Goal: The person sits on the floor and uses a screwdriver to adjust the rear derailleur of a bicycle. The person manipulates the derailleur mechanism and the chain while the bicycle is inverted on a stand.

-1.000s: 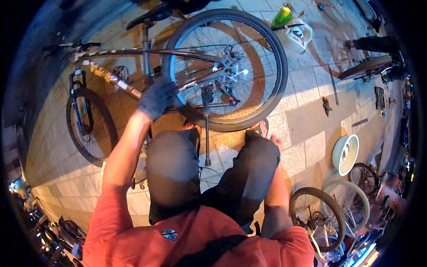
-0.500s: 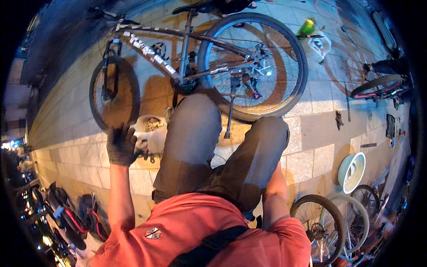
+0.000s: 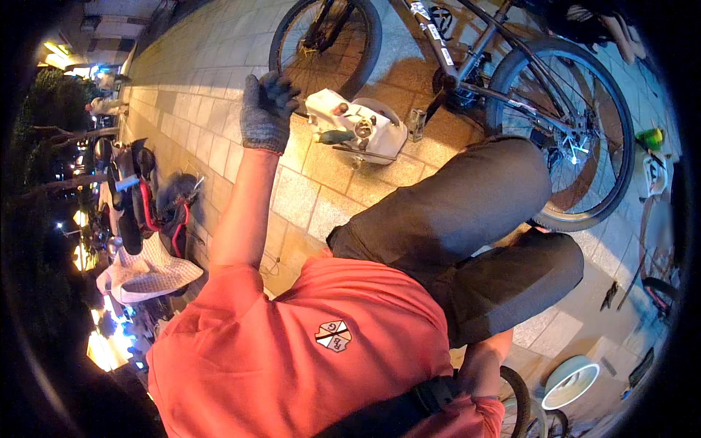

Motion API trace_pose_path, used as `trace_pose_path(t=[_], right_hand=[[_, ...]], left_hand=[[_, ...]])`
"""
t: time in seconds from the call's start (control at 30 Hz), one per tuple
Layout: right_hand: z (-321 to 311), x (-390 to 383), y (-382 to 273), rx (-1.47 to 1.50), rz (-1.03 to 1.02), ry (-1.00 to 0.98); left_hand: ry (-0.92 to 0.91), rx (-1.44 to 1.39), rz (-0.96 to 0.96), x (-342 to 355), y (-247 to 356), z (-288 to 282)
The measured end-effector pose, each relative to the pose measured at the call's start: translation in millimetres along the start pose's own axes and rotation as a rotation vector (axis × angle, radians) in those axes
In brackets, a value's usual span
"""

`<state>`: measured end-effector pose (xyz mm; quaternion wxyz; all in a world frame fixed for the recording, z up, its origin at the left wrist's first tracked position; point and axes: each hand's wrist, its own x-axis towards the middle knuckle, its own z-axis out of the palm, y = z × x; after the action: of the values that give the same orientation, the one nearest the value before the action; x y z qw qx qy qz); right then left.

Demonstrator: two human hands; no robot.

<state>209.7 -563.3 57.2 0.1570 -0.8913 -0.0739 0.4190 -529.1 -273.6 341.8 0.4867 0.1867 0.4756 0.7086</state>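
Observation:
My left hand (image 3: 267, 111), in a dark knitted glove, is raised beside the bicycle's front wheel (image 3: 328, 51). It is open, with its fingers apart and nothing visible in it. Close by on its right stands a white cut-open plastic container (image 3: 391, 135) filled with small parts and tools, a dark-handled one (image 3: 336, 137) lying at its near side. The bicycle (image 3: 438, 47) stands across the far side, with its rear wheel (image 3: 617, 146) to the right. My right forearm (image 3: 485, 358) passes behind my bent leg, which hides the hand.
A pale round basin (image 3: 571, 382) sits on the paving at lower right, near another bicycle wheel (image 3: 518, 398). A green bottle (image 3: 650, 138) is at far right. Parked scooters and a checked cloth (image 3: 150, 270) line the left. Part of another person (image 3: 610, 25) shows at top right.
The view has swung left, so the bicycle and container appear farther right. My left hand has risen away from the container's edge, still open. The right hand remains hidden.

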Motion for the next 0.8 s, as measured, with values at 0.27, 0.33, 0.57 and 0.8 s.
trace_pose_path(t=[0.27,0.33,0.57,0.8], right_hand=[[9,3,-13,-0.058,-0.04,-0.026],[12,0,-22,-0.084,-0.065,-0.04],[91,1,-97,-0.225,-0.304,-0.16],[194,-12,-197,-0.366,-0.518,-0.229]], left_hand=[[0.17,0.769,0.048,10,-19,16],[-0.01,1.14,0.042,32,-22,19],[-0.677,1.986,-0.274,126,-41,31],[-1.516,1.915,0.339,203,-181,-53]])
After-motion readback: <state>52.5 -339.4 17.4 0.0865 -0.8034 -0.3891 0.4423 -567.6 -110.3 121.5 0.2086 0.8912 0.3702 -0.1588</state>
